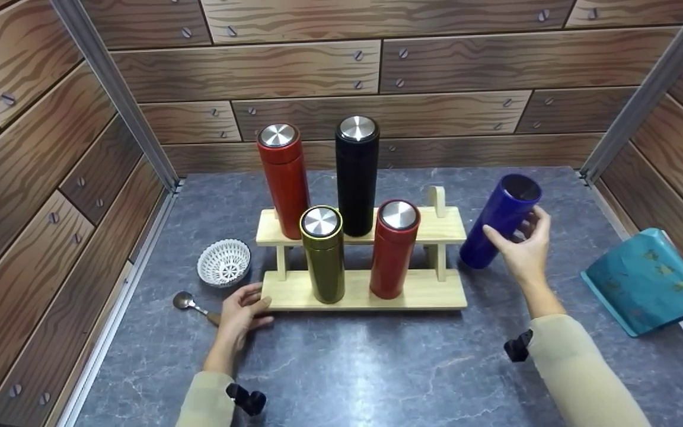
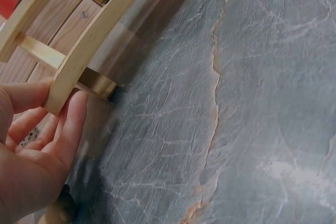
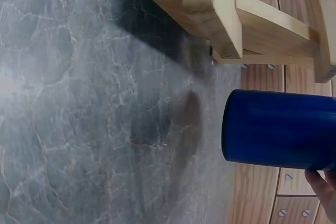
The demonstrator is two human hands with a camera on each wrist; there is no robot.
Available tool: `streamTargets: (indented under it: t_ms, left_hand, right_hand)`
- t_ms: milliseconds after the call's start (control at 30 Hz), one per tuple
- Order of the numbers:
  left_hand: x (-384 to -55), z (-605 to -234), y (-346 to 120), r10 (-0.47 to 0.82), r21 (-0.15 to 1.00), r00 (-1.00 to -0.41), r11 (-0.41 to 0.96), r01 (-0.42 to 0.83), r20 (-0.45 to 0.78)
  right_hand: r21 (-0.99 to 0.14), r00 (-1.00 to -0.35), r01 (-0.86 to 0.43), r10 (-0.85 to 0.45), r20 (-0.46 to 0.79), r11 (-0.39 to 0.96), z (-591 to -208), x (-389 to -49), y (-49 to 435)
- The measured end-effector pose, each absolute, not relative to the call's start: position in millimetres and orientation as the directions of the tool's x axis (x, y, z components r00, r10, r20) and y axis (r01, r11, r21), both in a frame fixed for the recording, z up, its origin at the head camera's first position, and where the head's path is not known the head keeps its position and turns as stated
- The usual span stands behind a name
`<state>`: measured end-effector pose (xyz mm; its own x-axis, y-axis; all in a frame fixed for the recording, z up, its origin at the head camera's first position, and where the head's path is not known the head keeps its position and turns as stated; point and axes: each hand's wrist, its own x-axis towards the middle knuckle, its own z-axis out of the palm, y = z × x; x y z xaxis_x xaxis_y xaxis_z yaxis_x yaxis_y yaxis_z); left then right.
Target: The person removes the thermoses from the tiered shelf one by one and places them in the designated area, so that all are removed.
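A person's right hand (image 1: 526,252) wraps its fingers around a blue tumbler (image 1: 499,214), just right of a two-tier wooden rack (image 1: 430,290), as the left hand (image 1: 239,313) pinches the left end of the rack's lower tier between thumb and fingers. A green bottle (image 1: 326,267) and the front red bottle (image 1: 393,258) stand upright on that tier, the rear red bottle (image 1: 286,187) and a black bottle (image 1: 357,184) on the upper. On the counter (image 1: 341,373), a white basket (image 1: 224,267) and a spoon (image 1: 185,300) sit left of the rack; a teal pouch (image 1: 647,284) lies well to its right.
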<state>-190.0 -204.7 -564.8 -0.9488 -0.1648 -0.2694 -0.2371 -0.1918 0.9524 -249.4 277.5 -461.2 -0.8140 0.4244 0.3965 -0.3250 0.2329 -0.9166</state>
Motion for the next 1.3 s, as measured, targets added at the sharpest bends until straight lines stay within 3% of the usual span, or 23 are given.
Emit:
streamTargets:
  t_ms: [533, 900, 1300]
  left_hand:
    - [-190, -569, -205, -0.188, 0.955, -0.946, -0.187, -0.230, -0.264]
    - [-191, -570, -205, -0.186, 0.950, -0.941, -0.196, -0.245, -0.281]
    - [-190, -569, -204, -0.169, 0.957, -0.952, -0.181, -0.225, -0.256]
  right_hand:
    - [-0.931, -0.826, -0.278, 0.437, 0.357, 0.236, -481, -255, 278]
    - [-0.930, -0.819, -0.280, 0.445, 0.361, 0.239, -516, -272, 293]
    - [-0.934, -0.848, -0.279, 0.398, 0.349, 0.224, -499, -259, 284]
